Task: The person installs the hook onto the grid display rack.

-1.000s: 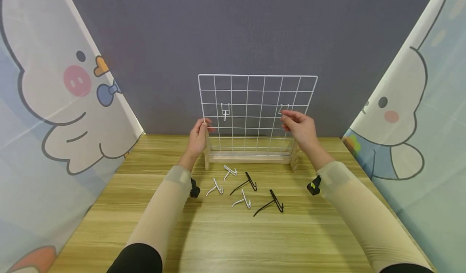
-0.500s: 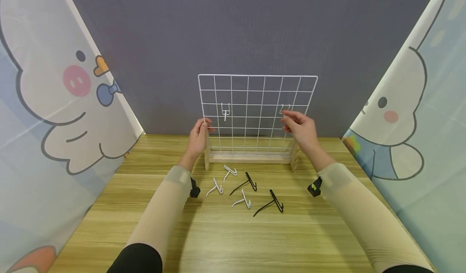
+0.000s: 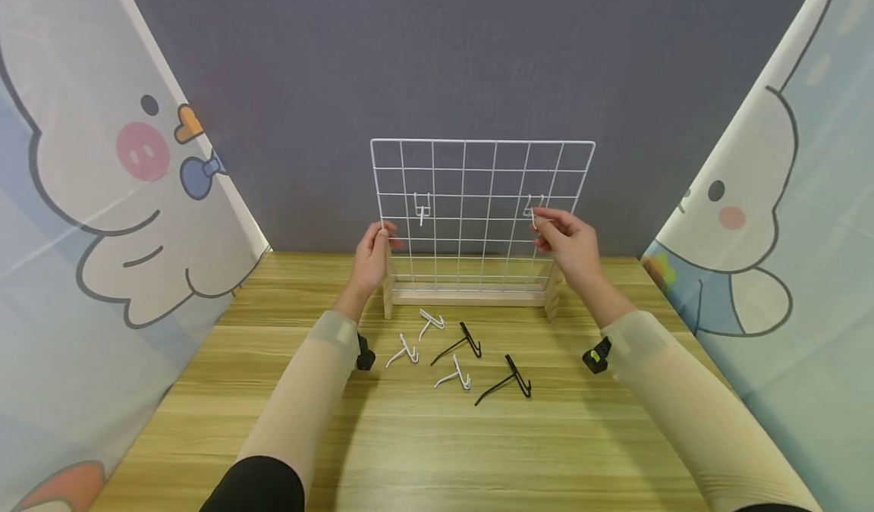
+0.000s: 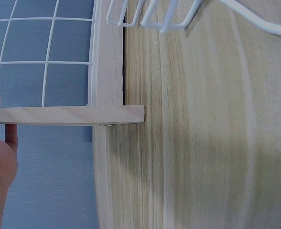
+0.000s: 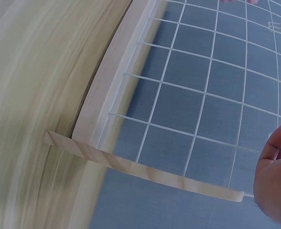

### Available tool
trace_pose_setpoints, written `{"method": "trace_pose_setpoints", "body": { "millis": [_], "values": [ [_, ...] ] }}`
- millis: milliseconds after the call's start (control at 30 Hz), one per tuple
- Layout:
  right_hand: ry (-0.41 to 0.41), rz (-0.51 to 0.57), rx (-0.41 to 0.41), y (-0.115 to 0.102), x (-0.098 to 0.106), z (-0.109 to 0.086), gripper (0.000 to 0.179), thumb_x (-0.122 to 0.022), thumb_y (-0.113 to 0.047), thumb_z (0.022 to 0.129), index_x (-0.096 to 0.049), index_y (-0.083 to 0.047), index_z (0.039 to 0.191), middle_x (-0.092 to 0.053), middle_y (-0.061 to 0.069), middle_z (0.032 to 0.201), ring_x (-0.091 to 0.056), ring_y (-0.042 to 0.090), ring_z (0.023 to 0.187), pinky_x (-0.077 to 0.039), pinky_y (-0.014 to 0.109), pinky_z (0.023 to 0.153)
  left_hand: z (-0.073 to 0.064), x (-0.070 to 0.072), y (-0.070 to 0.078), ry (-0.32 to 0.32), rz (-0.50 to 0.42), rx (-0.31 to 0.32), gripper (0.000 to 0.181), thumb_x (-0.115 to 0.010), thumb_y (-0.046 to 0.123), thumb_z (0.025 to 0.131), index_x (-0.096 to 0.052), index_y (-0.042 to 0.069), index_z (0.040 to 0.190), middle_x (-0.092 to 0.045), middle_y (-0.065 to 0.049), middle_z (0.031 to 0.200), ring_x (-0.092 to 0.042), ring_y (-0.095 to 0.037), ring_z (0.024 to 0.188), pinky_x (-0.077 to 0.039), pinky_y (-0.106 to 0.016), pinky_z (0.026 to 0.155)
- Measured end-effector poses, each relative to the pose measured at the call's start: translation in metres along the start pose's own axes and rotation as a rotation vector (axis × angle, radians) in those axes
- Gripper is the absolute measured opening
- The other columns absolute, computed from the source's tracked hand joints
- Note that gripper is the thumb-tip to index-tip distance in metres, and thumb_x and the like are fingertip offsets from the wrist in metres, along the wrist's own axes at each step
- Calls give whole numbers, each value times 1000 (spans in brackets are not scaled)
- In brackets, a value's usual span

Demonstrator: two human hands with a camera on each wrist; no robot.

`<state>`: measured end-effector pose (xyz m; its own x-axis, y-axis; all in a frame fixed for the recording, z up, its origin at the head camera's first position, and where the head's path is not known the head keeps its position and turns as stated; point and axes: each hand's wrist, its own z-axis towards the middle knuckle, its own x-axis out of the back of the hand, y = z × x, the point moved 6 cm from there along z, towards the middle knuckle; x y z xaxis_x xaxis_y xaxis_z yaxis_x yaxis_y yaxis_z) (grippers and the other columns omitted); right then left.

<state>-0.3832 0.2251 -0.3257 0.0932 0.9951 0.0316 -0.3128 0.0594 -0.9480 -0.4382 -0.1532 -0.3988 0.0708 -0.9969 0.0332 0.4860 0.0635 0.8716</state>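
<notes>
A white wire grid panel (image 3: 478, 169) stands upright in a wooden stand (image 3: 471, 298) on the table. My left hand (image 3: 372, 258) grips the panel's left edge at the top of the stand's side post, with fingers behind and thumb in front. One white wire hook (image 3: 422, 210) hangs on the grid's left half. At the right half, my right hand (image 3: 572, 245) pinches the prong of a second white hook (image 3: 529, 207), whose top bends sit on a crossbar. In the right wrist view, my right hand (image 5: 276, 176) is partly cut off and hides the hook it holds.
Loose on the table in front of the stand lie three white hooks (image 3: 456, 374) and two black hooks (image 3: 505, 380). A grey wall (image 3: 478, 57) rises behind the panel. Cartoon-printed cloths (image 3: 102, 193) flank the table on both sides.
My right hand has shifted slightly right and toward me, and more of the hook's prong shows at its fingertips. The left hand keeps its grip on the frame.
</notes>
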Motion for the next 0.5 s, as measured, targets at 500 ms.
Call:
{"method": "trace_pose_setpoints", "body": {
  "millis": [500],
  "values": [
    [-35,-35,-24,15,18,-28,41,-70,-21,110,-66,0,145,-79,-9,100,-70,7,77,-61,20,72,0,0,1,-11,8,3,33,-39,16,120,-60,-7,133,-64,-39,124,-68,-60,119,-50,-64,113]
  ]
}}
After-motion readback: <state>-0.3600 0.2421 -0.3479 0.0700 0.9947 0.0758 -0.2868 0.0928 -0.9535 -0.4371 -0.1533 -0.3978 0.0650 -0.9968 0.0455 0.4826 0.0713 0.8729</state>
